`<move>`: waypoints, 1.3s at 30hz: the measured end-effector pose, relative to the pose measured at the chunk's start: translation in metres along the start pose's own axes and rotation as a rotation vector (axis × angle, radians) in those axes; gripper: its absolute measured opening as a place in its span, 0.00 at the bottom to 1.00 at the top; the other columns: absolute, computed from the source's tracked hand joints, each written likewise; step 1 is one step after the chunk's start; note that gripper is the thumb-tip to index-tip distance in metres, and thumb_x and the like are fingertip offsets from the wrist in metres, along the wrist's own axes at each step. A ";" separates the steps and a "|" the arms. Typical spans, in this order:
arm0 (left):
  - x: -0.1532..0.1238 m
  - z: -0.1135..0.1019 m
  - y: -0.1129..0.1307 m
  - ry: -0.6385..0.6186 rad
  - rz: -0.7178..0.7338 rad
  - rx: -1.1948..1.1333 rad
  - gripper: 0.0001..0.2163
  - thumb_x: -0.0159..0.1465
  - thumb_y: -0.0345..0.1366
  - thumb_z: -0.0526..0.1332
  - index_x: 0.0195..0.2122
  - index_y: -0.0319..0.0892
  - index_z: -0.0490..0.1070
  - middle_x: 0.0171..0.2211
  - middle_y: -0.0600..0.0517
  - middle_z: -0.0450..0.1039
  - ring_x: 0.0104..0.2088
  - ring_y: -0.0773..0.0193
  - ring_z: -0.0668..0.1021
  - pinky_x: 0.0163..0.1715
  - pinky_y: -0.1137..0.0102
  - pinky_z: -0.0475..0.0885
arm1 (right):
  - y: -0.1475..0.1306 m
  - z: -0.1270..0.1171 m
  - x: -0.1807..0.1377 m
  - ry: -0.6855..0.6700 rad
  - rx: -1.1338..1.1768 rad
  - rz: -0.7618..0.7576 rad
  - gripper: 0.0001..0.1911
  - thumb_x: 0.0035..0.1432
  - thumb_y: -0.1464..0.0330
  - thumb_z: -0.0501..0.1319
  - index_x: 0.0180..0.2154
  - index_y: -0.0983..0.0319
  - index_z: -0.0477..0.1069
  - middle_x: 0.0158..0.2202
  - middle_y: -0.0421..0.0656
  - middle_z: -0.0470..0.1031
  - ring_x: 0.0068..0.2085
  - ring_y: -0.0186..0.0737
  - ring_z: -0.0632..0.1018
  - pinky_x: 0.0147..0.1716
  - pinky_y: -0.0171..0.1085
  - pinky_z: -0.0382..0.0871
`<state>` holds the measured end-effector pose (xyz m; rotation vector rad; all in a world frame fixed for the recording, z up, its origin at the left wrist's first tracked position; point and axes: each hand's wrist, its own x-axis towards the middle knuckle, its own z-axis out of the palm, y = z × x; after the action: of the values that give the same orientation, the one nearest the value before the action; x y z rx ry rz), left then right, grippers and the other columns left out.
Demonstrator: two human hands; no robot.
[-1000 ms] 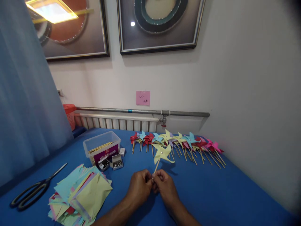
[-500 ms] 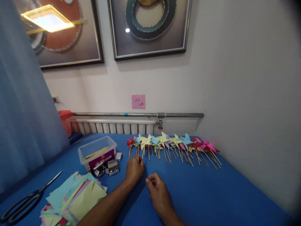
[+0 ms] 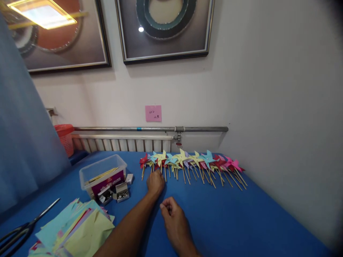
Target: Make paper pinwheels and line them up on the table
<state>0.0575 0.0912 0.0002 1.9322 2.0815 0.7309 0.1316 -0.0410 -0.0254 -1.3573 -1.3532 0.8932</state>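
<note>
My left hand (image 3: 155,182) reaches to the near side of a row of paper pinwheels (image 3: 207,159). Its fingers are closed at the stick of a pale yellow pinwheel (image 3: 161,157), and the stick's lower end is hidden by the hand. Closer to me, my right hand (image 3: 174,219) hovers over or rests on the blue tabletop (image 3: 227,217), fingers curled in, with nothing visible in them. The pinwheels lie side by side in red, blue, yellow, purple and pink, their wooden sticks pointing toward me.
On the left stand a clear plastic box (image 3: 103,175) of wooden sticks and small open boxes of metal pins (image 3: 122,192). Stacked coloured paper (image 3: 75,228) and black-handled scissors (image 3: 23,230) lie nearer. A radiator (image 3: 120,144) and pipe run behind the table.
My left hand has moved slightly forward toward the pinwheels. My right hand stays curled in nearly the same place. The view has shifted a little to the right.
</note>
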 end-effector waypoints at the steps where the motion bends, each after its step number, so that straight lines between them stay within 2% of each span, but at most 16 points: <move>1: -0.002 -0.001 -0.001 -0.005 0.004 -0.001 0.09 0.66 0.34 0.57 0.40 0.41 0.77 0.39 0.43 0.81 0.43 0.56 0.80 0.40 0.68 0.68 | 0.001 0.000 0.000 -0.002 0.006 0.002 0.07 0.59 0.63 0.55 0.30 0.57 0.66 0.22 0.34 0.65 0.22 0.34 0.64 0.22 0.32 0.56; 7: -0.039 -0.020 -0.018 -0.135 0.117 -0.010 0.09 0.63 0.32 0.57 0.38 0.41 0.78 0.38 0.43 0.80 0.41 0.57 0.80 0.37 0.69 0.66 | 0.006 0.000 0.002 0.017 0.048 -0.022 0.11 0.59 0.58 0.57 0.29 0.57 0.66 0.21 0.35 0.66 0.21 0.35 0.66 0.21 0.32 0.57; 11: -0.089 -0.045 -0.040 -0.233 0.348 0.061 0.09 0.63 0.34 0.57 0.37 0.40 0.77 0.38 0.42 0.78 0.37 0.57 0.78 0.35 0.68 0.66 | 0.007 -0.002 0.003 -0.004 0.055 -0.026 0.14 0.58 0.54 0.58 0.29 0.57 0.68 0.21 0.36 0.69 0.22 0.36 0.68 0.21 0.33 0.59; 14: -0.134 -0.064 -0.061 -0.240 0.437 0.166 0.09 0.63 0.31 0.55 0.36 0.41 0.76 0.37 0.42 0.76 0.36 0.57 0.77 0.34 0.68 0.65 | 0.007 -0.002 0.003 -0.006 0.053 -0.026 0.15 0.57 0.53 0.58 0.30 0.57 0.68 0.21 0.36 0.69 0.22 0.36 0.69 0.22 0.33 0.60; 16: -0.163 -0.072 -0.079 -0.231 0.448 0.217 0.08 0.63 0.31 0.56 0.34 0.42 0.76 0.37 0.44 0.76 0.36 0.58 0.76 0.34 0.67 0.65 | 0.007 -0.001 0.002 -0.036 0.046 -0.016 0.14 0.57 0.53 0.58 0.30 0.57 0.67 0.21 0.35 0.67 0.21 0.35 0.67 0.21 0.33 0.59; 19: -0.199 -0.075 -0.113 -0.096 0.440 0.246 0.10 0.66 0.30 0.54 0.31 0.44 0.74 0.34 0.46 0.75 0.34 0.59 0.75 0.35 0.67 0.66 | 0.008 0.000 0.002 -0.044 0.042 -0.017 0.14 0.57 0.54 0.57 0.30 0.57 0.66 0.21 0.34 0.64 0.21 0.35 0.67 0.21 0.33 0.59; 22: -0.220 -0.082 -0.152 0.170 0.414 0.256 0.14 0.68 0.31 0.52 0.30 0.45 0.74 0.33 0.47 0.75 0.34 0.61 0.75 0.37 0.66 0.68 | 0.011 0.002 0.002 -0.081 0.060 -0.006 0.14 0.58 0.54 0.57 0.31 0.58 0.66 0.21 0.34 0.64 0.20 0.34 0.65 0.20 0.33 0.58; 25: -0.220 -0.103 -0.183 0.414 0.346 0.307 0.11 0.69 0.32 0.53 0.35 0.45 0.75 0.37 0.46 0.76 0.37 0.59 0.76 0.41 0.64 0.69 | 0.014 0.003 0.004 -0.097 0.057 -0.001 0.14 0.59 0.55 0.57 0.31 0.58 0.66 0.21 0.34 0.63 0.20 0.33 0.65 0.20 0.33 0.58; 28: -0.205 -0.130 -0.198 0.553 0.260 0.440 0.08 0.67 0.35 0.56 0.41 0.44 0.75 0.46 0.44 0.76 0.46 0.52 0.75 0.48 0.57 0.68 | 0.014 0.003 0.004 -0.090 0.039 -0.001 0.13 0.59 0.55 0.57 0.31 0.58 0.66 0.22 0.35 0.65 0.21 0.34 0.66 0.20 0.33 0.59; 30: -0.193 -0.142 -0.200 0.581 0.199 0.519 0.12 0.64 0.39 0.59 0.47 0.43 0.74 0.54 0.42 0.73 0.54 0.46 0.72 0.52 0.52 0.65 | 0.012 0.002 0.004 -0.095 0.044 0.004 0.13 0.58 0.55 0.57 0.30 0.58 0.66 0.22 0.35 0.65 0.21 0.34 0.66 0.20 0.33 0.60; 32: -0.184 -0.147 -0.200 0.570 0.168 0.567 0.16 0.63 0.41 0.60 0.50 0.41 0.73 0.57 0.40 0.71 0.58 0.43 0.69 0.54 0.49 0.62 | 0.010 0.002 0.004 -0.097 0.051 0.015 0.14 0.58 0.54 0.58 0.30 0.57 0.66 0.22 0.35 0.65 0.21 0.34 0.66 0.20 0.33 0.60; 35: -0.176 -0.144 -0.200 0.548 0.160 0.590 0.14 0.62 0.39 0.60 0.48 0.40 0.74 0.57 0.39 0.71 0.58 0.43 0.69 0.54 0.50 0.62 | 0.008 0.001 0.003 -0.104 0.062 0.026 0.14 0.57 0.54 0.58 0.30 0.57 0.66 0.22 0.35 0.64 0.21 0.35 0.67 0.20 0.33 0.61; 39: -0.173 -0.138 -0.205 0.584 0.145 0.535 0.09 0.63 0.35 0.58 0.41 0.41 0.76 0.54 0.41 0.73 0.55 0.46 0.71 0.53 0.52 0.64 | 0.007 0.001 0.003 -0.108 0.039 0.020 0.13 0.58 0.55 0.57 0.31 0.57 0.66 0.22 0.35 0.65 0.21 0.35 0.67 0.20 0.34 0.61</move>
<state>-0.1664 -0.1113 -0.0124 2.3803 2.7247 0.9286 0.1329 -0.0376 -0.0324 -1.3111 -1.3988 1.0135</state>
